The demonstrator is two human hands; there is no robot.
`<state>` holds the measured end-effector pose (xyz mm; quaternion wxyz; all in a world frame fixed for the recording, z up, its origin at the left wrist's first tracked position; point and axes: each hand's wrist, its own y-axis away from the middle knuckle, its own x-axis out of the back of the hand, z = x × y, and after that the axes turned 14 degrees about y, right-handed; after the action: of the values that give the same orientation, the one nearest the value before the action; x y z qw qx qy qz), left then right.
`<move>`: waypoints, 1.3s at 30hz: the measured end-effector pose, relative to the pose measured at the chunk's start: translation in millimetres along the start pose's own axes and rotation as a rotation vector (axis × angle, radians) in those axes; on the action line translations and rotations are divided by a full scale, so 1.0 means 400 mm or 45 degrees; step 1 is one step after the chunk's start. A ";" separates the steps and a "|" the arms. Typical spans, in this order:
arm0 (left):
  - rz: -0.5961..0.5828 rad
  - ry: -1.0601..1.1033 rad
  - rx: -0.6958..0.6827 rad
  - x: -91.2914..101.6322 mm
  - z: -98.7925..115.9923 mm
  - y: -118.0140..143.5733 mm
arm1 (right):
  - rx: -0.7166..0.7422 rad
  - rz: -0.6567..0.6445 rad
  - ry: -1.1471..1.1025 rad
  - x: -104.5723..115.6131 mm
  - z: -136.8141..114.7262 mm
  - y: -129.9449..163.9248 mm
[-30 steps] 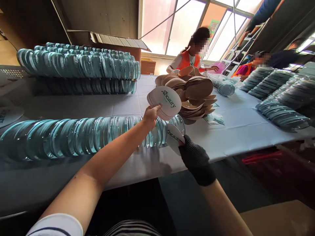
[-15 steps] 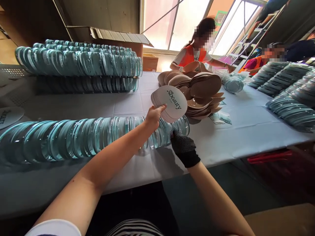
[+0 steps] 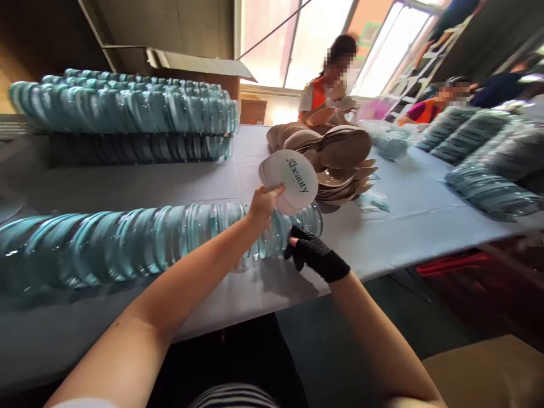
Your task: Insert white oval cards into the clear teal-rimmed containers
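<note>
My left hand point(image 3: 262, 205) grips a stack of white oval cards point(image 3: 290, 181) printed with dark lettering and holds it above the table. A long row of clear bluish plastic shells point(image 3: 127, 241) lies on its side across the near part of the table. My right hand point(image 3: 310, 253), in a black fingerless glove, rests at the right end of that row with its fingers against the last shell. Whether it holds a card or a shell I cannot tell. A heap of beige oval pads point(image 3: 338, 158) sits just behind the cards.
The table point(image 3: 408, 226) has a pale cloth. More rows of clear shells point(image 3: 123, 110) are stacked at the back left, others point(image 3: 484, 187) at the right. An open cardboard box point(image 3: 199, 65) stands behind. Two people in orange vests work at the far side.
A second ago my right hand held a single white card at the row's end; that card is no longer seen. My right hand has moved left and lower. The card stack has tilted.
</note>
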<state>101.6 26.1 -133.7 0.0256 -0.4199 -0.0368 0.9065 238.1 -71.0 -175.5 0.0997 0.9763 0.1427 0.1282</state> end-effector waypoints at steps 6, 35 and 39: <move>-0.056 -0.217 -0.030 -0.011 -0.019 0.039 | 0.037 -0.018 -0.308 -0.005 -0.024 -0.013; -0.028 -0.259 -0.014 0.007 0.094 0.150 | 0.709 1.344 1.191 -0.011 -0.143 0.021; -0.123 -0.167 0.104 0.009 0.117 0.152 | 0.451 1.420 0.926 -0.035 -0.169 0.013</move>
<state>62.5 -36.2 -111.7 0.0841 -0.3560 -0.0215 0.9304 207.6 -69.5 -113.5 -0.1965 0.8004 -0.3378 0.4547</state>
